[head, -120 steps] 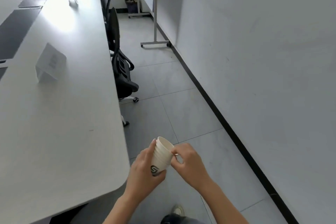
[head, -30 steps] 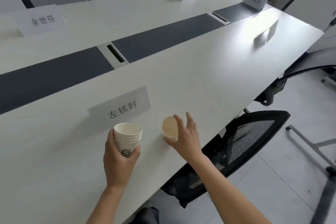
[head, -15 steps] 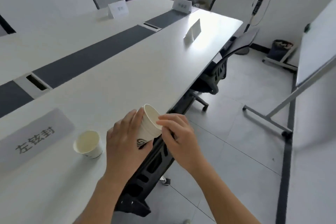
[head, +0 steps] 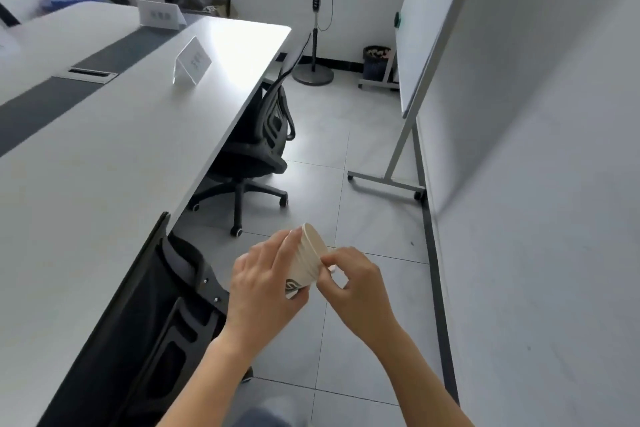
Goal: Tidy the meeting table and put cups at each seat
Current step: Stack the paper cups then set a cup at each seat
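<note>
Cup stack (head: 306, 262) between both hands (head: 263, 291) (head: 353, 284)

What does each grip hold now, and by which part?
The left grip holds the stack of paper cups around its side; the right grip pinches its rim.

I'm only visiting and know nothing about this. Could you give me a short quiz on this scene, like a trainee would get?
1. True or false: the stack of paper cups stands on the meeting table.
2. The left hand wraps the stack. What do the fingers of the right hand do? A) pinch at its rims B) press the table C) hang idle
3. What stands upright on the table near the glare?
Key: 1 false, it is held over the floor. 2 A. 3 a name card.
</note>
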`<state>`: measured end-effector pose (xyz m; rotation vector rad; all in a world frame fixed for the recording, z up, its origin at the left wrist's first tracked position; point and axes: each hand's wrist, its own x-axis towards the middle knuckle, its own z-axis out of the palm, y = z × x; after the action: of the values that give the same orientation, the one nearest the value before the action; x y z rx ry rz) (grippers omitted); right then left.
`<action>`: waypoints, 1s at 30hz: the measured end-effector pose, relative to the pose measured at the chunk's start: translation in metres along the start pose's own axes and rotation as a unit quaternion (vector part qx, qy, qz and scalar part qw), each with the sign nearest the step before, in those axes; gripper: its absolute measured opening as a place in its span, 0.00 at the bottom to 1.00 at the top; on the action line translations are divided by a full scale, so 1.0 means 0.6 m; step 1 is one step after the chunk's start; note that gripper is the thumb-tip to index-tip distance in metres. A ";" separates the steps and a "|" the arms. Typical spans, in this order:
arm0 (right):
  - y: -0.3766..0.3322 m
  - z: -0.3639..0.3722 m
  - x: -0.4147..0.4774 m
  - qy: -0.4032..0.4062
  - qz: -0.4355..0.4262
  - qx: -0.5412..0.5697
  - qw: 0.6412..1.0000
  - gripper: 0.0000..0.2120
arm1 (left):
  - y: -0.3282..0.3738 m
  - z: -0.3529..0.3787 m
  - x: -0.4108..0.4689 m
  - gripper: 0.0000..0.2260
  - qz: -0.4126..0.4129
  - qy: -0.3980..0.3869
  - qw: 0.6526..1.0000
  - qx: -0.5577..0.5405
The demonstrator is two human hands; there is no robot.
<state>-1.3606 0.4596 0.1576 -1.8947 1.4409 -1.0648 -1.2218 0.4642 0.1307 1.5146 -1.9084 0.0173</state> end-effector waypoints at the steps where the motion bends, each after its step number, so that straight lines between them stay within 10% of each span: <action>1: 0.011 -0.005 0.003 0.003 0.012 -0.001 1.000 0.14 | 0.003 0.011 0.006 0.33 0.005 -0.011 1.000 -0.004; 30: 0.255 0.004 0.537 0.027 0.231 0.207 0.950 0.15 | -0.170 0.326 0.463 0.36 -0.018 -0.111 0.991 -0.075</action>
<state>-1.4020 0.1070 0.1225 -1.1691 1.4532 -1.0850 -1.2541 0.1139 0.0848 1.4991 -2.0050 -0.3161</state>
